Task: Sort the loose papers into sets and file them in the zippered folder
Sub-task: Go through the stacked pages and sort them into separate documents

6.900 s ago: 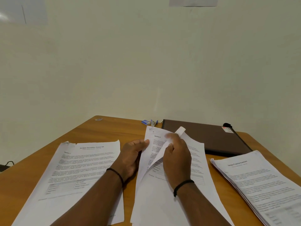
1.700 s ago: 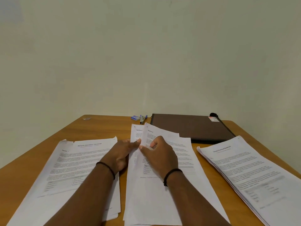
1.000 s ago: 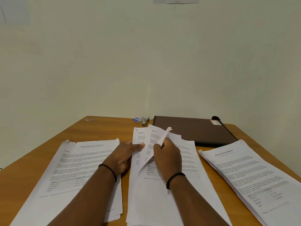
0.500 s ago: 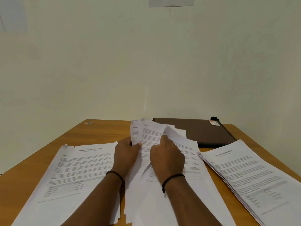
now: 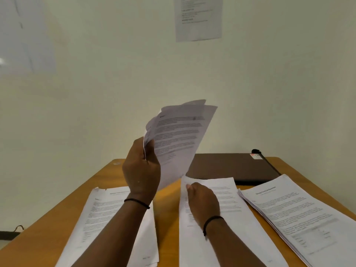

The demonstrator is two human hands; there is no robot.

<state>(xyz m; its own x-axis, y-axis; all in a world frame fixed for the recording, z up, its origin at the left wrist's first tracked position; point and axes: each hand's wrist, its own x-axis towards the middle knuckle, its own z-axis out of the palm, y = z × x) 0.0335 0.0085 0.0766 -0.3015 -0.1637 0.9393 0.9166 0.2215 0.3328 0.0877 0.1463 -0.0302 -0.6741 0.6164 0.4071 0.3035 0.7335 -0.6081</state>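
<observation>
The left hand (image 5: 141, 168) has a small sheaf of printed sheets (image 5: 177, 139) clamped by its lower left edge, thumb and fingers curled round the paper, and holds it up off the table (image 5: 166, 207) so the pages stand nearly upright and fan apart at the top. The right hand (image 5: 202, 201) rests on the middle pile (image 5: 227, 218), fingertips (image 5: 188, 186) at its top left corner; I cannot tell whether it is pinching a page or only pressing it flat.

The lifted sheets worry me most. They are held at one edge only and already splay, so a loose page could slide out of the grip and drop onto the wrong pile, or the edge could crease under the thumb. If the sheaf goes down on the left pile (image 5: 107, 218) without being squared, its corners will likely overhang. The right-hand stack (image 5: 300, 218) is stepped along its left edge and lies just beside the middle pile, so a careless sweep could mix the two sets. The zippered folder (image 5: 233, 166) lies closed at the far side of the table, so by my reckoning filing has not begun.

Half a second ago both hands were down on the middle pile, gathering its top pages. Now the left hand has risen with those pages clear of the table, a strip of bare wood shows between left and middle piles, and the view has tipped upward, bringing a notice on the wall (image 5: 198, 18) into sight.
</observation>
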